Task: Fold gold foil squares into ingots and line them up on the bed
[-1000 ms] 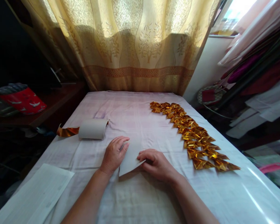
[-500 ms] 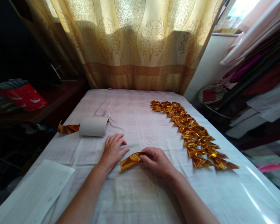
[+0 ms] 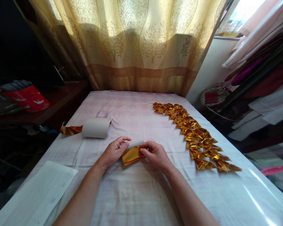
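Pinching the right end of a gold and white paper (image 3: pixel 132 156) between thumb and fingers of the right hand (image 3: pixel 156 153). Bending the fingers of the left hand (image 3: pixel 114 151) by the other end; cannot tell if pinching or just touching. Keeping the paper between both hands' fingers. Far right of the right fingers, rows of shiny gold folded shapes (image 3: pixel 191 136). Past the left fingers, a white roll (image 3: pixel 95 128).

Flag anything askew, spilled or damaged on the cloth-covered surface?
No spill or damage stands out. Mildly odd: a gold foil strip curls from the left end of the white roll, unlike the folded gold pieces, which lie in orderly rows.
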`<action>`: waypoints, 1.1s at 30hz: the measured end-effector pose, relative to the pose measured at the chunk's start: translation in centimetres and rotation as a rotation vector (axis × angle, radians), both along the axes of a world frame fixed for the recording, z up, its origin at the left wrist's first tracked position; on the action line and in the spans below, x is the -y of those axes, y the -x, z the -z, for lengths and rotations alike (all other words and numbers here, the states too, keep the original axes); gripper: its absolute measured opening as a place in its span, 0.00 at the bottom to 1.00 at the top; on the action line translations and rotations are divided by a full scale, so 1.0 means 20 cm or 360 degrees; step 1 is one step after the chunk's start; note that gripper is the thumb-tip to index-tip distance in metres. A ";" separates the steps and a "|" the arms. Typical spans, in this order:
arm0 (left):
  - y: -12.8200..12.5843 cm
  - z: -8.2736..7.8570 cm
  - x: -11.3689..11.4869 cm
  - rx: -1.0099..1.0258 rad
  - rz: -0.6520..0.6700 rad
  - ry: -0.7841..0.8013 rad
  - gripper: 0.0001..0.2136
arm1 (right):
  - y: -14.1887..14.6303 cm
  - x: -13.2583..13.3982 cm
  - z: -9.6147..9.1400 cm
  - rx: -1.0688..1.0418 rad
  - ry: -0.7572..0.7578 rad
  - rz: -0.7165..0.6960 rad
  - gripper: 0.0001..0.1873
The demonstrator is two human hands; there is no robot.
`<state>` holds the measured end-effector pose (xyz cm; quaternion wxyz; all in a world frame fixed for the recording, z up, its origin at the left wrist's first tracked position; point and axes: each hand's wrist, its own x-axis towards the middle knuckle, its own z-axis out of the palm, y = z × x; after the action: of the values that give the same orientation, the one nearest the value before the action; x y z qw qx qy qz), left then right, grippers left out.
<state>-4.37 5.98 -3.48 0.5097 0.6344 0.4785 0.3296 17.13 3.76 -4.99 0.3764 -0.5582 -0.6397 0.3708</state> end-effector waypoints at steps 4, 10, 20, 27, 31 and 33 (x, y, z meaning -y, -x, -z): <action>0.02 -0.03 0.00 -0.0130 0.0000 0.0103 0.27 | 0.03 0.00 0.02 -0.0133 -0.0026 0.0122 0.08; -0.03 -0.03 0.01 -0.0373 -0.0189 -0.0141 0.12 | 0.03 0.02 0.05 -0.0373 -0.0087 0.0239 0.13; -0.04 -0.03 0.02 -0.0410 -0.0140 -0.0197 0.12 | -0.03 -0.01 0.00 -0.0862 0.0315 0.0041 0.19; -0.05 -0.05 0.03 -0.0411 -0.0078 -0.0170 0.11 | -0.05 -0.01 0.00 -0.0991 0.0346 0.0082 0.19; -0.05 -0.07 0.04 -0.0436 -0.0084 -0.0185 0.11 | -0.05 -0.01 0.00 -0.0908 0.0335 0.0083 0.18; -0.05 -0.07 0.04 -0.0433 -0.0089 -0.0192 0.12 | -0.05 -0.01 0.00 -0.0850 0.0329 0.0077 0.17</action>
<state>-3.28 5.19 -2.07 0.3917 0.6891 0.5401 0.2829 18.18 3.98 -4.89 0.4814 -0.4913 -0.4633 0.5588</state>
